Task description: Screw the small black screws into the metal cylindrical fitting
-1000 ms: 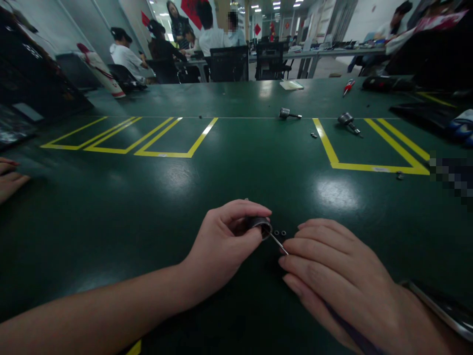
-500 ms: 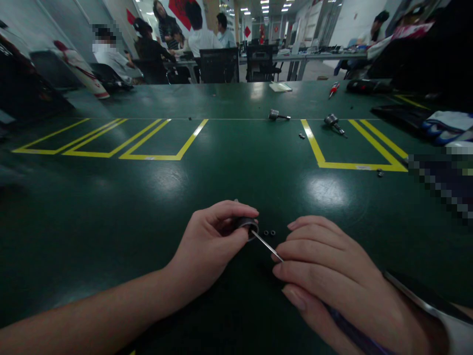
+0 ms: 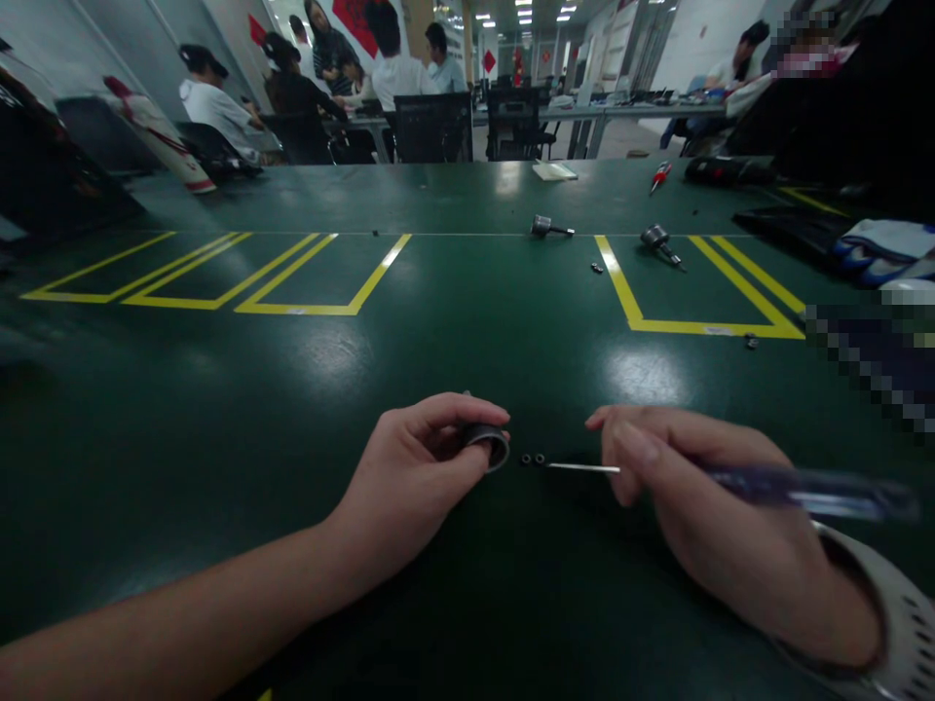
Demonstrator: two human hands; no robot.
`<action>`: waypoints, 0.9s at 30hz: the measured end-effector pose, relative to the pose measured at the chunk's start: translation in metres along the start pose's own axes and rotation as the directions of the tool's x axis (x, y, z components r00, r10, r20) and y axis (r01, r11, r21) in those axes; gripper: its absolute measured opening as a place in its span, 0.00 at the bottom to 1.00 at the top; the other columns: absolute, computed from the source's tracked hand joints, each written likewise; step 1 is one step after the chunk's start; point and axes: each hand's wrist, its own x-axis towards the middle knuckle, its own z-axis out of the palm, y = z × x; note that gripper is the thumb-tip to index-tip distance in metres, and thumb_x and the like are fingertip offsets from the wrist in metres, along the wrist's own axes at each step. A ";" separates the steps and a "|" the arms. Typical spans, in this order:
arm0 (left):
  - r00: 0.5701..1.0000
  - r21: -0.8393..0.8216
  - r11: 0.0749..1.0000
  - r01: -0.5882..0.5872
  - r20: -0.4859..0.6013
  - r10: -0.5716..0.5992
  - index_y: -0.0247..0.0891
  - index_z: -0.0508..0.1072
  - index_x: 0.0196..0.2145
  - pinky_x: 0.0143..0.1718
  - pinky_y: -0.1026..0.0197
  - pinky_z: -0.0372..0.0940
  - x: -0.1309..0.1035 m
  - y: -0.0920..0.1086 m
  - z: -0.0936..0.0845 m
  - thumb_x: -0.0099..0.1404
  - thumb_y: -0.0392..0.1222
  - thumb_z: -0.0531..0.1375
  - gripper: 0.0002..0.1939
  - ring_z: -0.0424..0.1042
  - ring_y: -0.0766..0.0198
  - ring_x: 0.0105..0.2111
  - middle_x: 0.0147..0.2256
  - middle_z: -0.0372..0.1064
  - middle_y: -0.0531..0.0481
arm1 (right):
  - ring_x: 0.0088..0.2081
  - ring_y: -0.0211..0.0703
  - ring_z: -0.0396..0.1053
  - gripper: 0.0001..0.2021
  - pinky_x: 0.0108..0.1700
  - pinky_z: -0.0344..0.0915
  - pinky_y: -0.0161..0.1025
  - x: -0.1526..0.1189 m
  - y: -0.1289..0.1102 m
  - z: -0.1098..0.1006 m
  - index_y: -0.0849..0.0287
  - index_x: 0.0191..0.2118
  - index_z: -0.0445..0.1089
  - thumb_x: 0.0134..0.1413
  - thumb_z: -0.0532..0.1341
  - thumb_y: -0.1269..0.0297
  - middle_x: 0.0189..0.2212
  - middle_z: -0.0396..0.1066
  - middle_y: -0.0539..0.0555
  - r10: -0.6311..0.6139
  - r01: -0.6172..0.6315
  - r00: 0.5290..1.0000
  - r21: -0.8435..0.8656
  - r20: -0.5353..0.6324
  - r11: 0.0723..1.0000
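My left hand point(image 3: 430, 467) is closed around a dark metal cup-shaped part point(image 3: 498, 448), its round opening facing right. Fingers cover most of that part. In my right hand point(image 3: 679, 487) is a screwdriver point(image 3: 804, 487) with a thin bright shaft and a purplish clear handle, blurred at its rear end. The shaft points left, its tip close to two small dark nuts point(image 3: 540, 459) lying on the table beside the metal part. Whether the tip touches the nearer nut I cannot tell.
Yellow tape point(image 3: 296, 311) marks rectangles on the green table point(image 3: 409, 360). Farther back lie two metal parts with stems point(image 3: 542, 227), small dark pieces point(image 3: 597, 269) and a red screwdriver point(image 3: 660, 175). Gloves point(image 3: 887, 243) rest at the right. Several people sit beyond the table.
The screwdriver's tip has come out of the metal part's opening. My right hand has turned over and moved right, bringing the tip beside the nuts. My left hand stays almost still.
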 end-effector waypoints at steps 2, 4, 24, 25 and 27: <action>1.000 -0.009 1.000 0.006 0.003 -0.006 0.39 0.77 0.33 0.39 0.61 0.68 0.001 0.000 -0.001 0.52 0.32 0.62 0.09 0.75 0.61 0.36 0.34 0.76 0.50 | 0.25 0.38 0.63 0.19 0.41 0.64 0.41 0.005 0.010 -0.001 0.57 0.17 0.62 0.59 0.55 0.59 0.15 0.59 0.47 0.206 -0.199 0.977 0.118 -0.049 0.973; 1.000 -0.032 0.999 0.018 0.007 -0.017 0.39 0.76 0.34 0.40 0.61 0.68 0.002 0.001 -0.001 0.53 0.32 0.62 0.09 0.74 0.61 0.36 0.34 0.76 0.50 | 0.22 0.36 0.59 0.20 0.35 0.63 0.38 0.010 0.016 -0.001 0.57 0.16 0.62 0.57 0.56 0.56 0.14 0.58 0.46 0.310 -0.293 0.948 0.187 -0.068 0.937; 0.986 -0.160 0.974 0.162 0.063 -0.154 0.39 0.74 0.39 0.46 0.54 0.63 -0.001 0.005 0.000 0.51 0.32 0.61 0.16 0.72 0.57 0.43 0.39 0.75 0.48 | 0.17 0.34 0.58 0.20 0.21 0.53 0.34 0.009 -0.004 0.005 0.58 0.16 0.60 0.59 0.52 0.61 0.13 0.59 0.46 0.125 -0.066 0.986 -0.432 0.108 0.899; 0.986 -0.172 0.971 0.164 0.063 -0.155 0.39 0.74 0.39 0.46 0.55 0.63 -0.002 0.005 0.000 0.50 0.32 0.62 0.16 0.72 0.57 0.43 0.39 0.75 0.48 | 0.18 0.34 0.58 0.20 0.22 0.54 0.34 0.008 -0.005 0.005 0.58 0.17 0.60 0.60 0.51 0.61 0.14 0.60 0.46 0.091 -0.030 0.989 -0.450 0.114 0.892; 0.987 -0.193 0.968 0.159 0.056 -0.150 0.39 0.74 0.39 0.47 0.55 0.63 -0.002 0.004 0.000 0.50 0.32 0.62 0.16 0.72 0.58 0.43 0.40 0.75 0.48 | 0.18 0.34 0.58 0.19 0.22 0.55 0.34 0.006 -0.005 0.006 0.58 0.18 0.61 0.61 0.51 0.62 0.15 0.61 0.47 0.047 0.012 0.992 -0.456 0.118 0.890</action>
